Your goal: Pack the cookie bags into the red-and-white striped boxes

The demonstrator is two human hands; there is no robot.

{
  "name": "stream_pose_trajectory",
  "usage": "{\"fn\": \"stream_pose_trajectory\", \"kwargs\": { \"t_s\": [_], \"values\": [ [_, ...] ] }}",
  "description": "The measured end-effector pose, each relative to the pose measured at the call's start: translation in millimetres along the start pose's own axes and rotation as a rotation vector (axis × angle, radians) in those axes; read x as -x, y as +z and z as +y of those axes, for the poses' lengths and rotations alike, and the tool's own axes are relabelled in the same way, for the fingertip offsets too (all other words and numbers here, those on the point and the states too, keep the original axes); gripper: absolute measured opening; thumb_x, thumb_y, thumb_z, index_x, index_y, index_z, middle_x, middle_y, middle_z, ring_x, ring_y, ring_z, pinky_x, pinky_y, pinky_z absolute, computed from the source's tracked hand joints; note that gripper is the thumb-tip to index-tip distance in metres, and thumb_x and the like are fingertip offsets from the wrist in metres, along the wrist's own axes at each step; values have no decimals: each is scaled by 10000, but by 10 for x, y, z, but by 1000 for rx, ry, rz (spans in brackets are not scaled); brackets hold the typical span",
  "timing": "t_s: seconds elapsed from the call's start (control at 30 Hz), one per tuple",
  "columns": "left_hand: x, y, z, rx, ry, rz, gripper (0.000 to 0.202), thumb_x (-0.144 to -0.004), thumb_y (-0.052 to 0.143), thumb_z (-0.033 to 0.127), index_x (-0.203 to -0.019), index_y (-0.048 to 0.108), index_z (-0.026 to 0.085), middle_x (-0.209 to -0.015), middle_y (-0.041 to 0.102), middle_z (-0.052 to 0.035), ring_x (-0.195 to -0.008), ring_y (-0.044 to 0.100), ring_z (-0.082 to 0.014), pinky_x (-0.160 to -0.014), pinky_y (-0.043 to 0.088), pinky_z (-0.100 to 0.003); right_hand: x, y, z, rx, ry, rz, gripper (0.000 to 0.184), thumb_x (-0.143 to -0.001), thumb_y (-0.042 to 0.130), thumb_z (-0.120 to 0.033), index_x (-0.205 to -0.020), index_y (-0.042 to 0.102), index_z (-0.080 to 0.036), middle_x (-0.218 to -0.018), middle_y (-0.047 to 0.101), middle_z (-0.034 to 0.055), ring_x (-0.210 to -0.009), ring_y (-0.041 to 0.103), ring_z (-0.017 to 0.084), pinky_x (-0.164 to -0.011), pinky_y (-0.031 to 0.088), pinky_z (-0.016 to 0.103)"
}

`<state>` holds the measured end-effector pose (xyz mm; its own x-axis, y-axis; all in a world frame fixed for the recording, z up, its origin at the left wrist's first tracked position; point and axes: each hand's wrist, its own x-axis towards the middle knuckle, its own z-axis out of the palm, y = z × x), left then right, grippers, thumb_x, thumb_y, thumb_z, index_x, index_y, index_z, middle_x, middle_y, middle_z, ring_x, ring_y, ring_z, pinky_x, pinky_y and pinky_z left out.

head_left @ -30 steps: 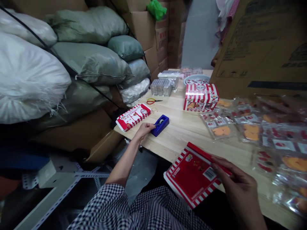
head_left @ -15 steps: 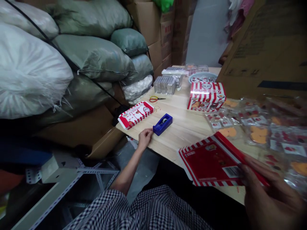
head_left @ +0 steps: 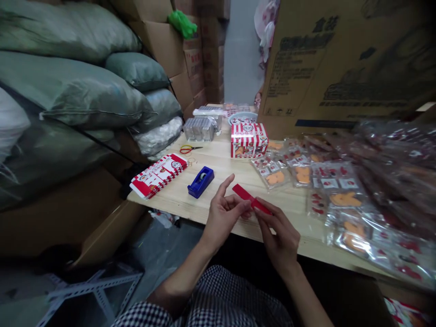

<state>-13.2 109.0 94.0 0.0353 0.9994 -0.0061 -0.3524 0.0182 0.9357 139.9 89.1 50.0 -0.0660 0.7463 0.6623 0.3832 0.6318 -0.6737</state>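
A flat red carton (head_left: 242,191) is turned nearly edge-on over the front of the table, so only a narrow red strip of it shows. My right hand (head_left: 281,232) pinches its near end between thumb and fingers. On its left side, my left hand (head_left: 220,219) presses thumb and curled fingers at the carton, with the index finger raised; whether a bit of tape is there is too small to tell. A blue tape dispenser (head_left: 200,182) stands just left of my hands. Beyond it lies a stack of flat red-and-white cartons (head_left: 159,175).
Scissors (head_left: 190,149) with yellow-red handles lie behind the dispenser. An assembled striped box (head_left: 249,141) stands farther back, near clear-wrapped grey packs (head_left: 199,129). Clear packets (head_left: 345,197) of toy food cover the right side, before a large cardboard box (head_left: 306,68). Sacks (head_left: 75,88) pile up left.
My left hand has left the tape dispenser and come to the carton. My right hand has brought the carton left and turned it from face-on to nearly edge-on. The view has swung right.
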Motion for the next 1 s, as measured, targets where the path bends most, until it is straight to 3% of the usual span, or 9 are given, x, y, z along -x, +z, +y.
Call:
{"fn": "stream_pose_trajectory", "kwargs": {
  "t_s": [0.13,0.33,0.4,0.5,0.53,0.6,0.7,0.83,1.0],
  "values": [
    [-42,-7,-104,5,-100,46,899,-765,806,331,-1483,294,154,-671,715,1,-572,676,-136,-637,537,-241,45,23,109,30,-116,31,447,-887,585,1,-1242,663,-259,-1308,649,98,-1183,641,252,-973,564,442],
    [-103,-71,-227,-105,-197,20,867,-745,803,425,-1431,325,197,-787,739,-44,-624,717,-189,-615,510,-256,12,-24,100,17,-110,40,470,-872,589,30,-1248,666,-242,-1331,634,109,-1199,631,252,-986,556,428],
    [-164,-116,-269,-229,-144,51,886,-702,831,432,-1413,355,205,-892,720,-55,-650,703,-174,-605,487,-249,-22,-73,35,-7,-77,47,446,-871,604,18,-1218,685,-250,-1311,649,97,-1174,644,240,-974,560,406],
    [-249,-166,-264,-458,141,179,916,-626,888,373,-1399,419,228,-1163,644,-95,-943,668,-193,-785,499,-283,-81,-170,-53,-132,97,28,334,-878,643,-48,-1121,728,-262,-1259,679,74,-1110,672,222,-924,579,373],
    [-269,-172,-240,-514,232,179,904,-619,895,347,-1395,444,241,-1237,614,-95,-1054,630,-206,-877,482,-300,-105,-206,-62,-198,185,24,287,-883,654,-82,-1089,739,-263,-1235,691,69,-1096,677,221,-902,586,363],
    [-293,-170,-176,-554,291,61,765,-683,856,327,-1361,510,250,-1279,611,-81,-1149,587,-221,-991,440,-331,-160,-277,-27,-327,366,54,195,-879,689,-157,-1032,756,-258,-1173,717,66,-1068,687,226,-843,599,342],
    [-288,-170,-132,-496,148,-170,556,-791,765,345,-1299,573,230,-1184,683,-66,-1051,639,-216,-950,482,-341,-240,-359,154,-430,557,241,159,-837,751,-257,-995,758,-237,-1062,755,65,-951,718,226,-790,605,353],
    [-271,-253,-308,-425,-79,-290,443,-812,732,393,-1193,637,189,-1078,729,-65,-913,678,-206,-825,532,-310,-238,-377,481,-474,663,432,253,-795,781,-354,-996,737,-207,-1011,761,71,-820,724,211,-784,601,387],
    [-395,-429,-700,-402,-199,-270,415,-852,639,493,-1040,697,127,-902,746,-62,-746,675,-191,-665,525,-267,45,-213,710,-774,908,324,635,-759,808,-400,-1325,540,-295,-997,761,4,-827,726,169,-793,593,329]
  ]
}}
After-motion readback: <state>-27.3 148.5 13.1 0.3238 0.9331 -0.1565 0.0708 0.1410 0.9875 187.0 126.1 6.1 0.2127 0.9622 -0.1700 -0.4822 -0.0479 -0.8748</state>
